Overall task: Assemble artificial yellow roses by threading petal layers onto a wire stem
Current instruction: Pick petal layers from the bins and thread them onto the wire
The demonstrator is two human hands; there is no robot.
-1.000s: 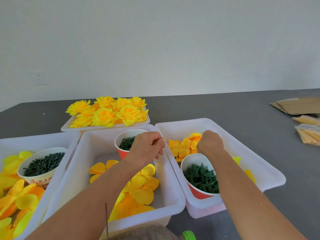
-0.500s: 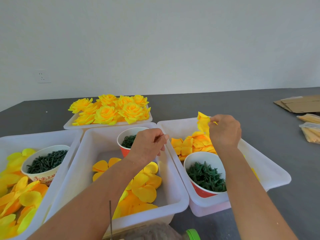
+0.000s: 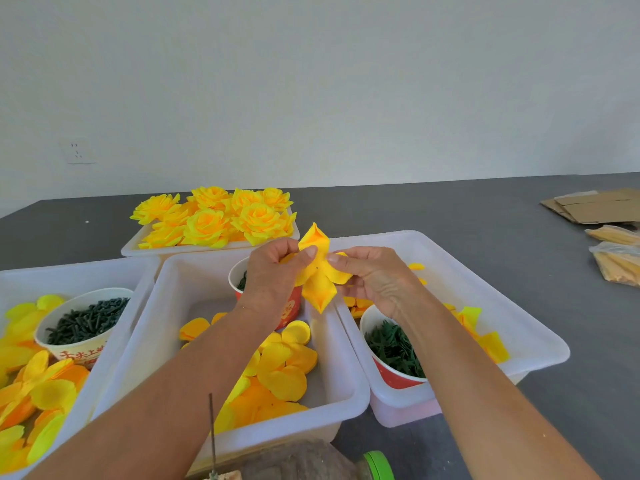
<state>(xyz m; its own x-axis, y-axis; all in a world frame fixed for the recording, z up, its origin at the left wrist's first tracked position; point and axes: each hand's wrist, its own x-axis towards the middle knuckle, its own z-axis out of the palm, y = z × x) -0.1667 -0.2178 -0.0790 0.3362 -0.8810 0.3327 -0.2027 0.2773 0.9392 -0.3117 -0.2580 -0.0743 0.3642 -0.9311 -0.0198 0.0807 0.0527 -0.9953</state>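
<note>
A yellow petal layer (image 3: 317, 271) with pointed lobes hangs in the air above the rim between the middle and right tubs. My left hand (image 3: 273, 275) pinches its left side with thumb and fingers. My right hand (image 3: 374, 277) pinches its right side. A thin dark wire (image 3: 212, 431) stands upright near the bottom edge, apart from both hands. Finished yellow roses (image 3: 214, 220) fill a white tray at the back.
Three white tubs hold loose yellow petals: left (image 3: 145, 271), middle (image 3: 349, 375), right (image 3: 540, 341). Paper cups of dark green parts stand in them (image 3: 86, 320) (image 3: 393, 348) (image 3: 242, 282). Cardboard (image 3: 595, 209) and bagged strips (image 3: 616, 261) lie far right. A green-capped bottle (image 3: 375, 465) sits at the bottom.
My right hand lifted a petal layer out of the right tub and carried it left. My left hand rose to meet it, and both now pinch the layer.
</note>
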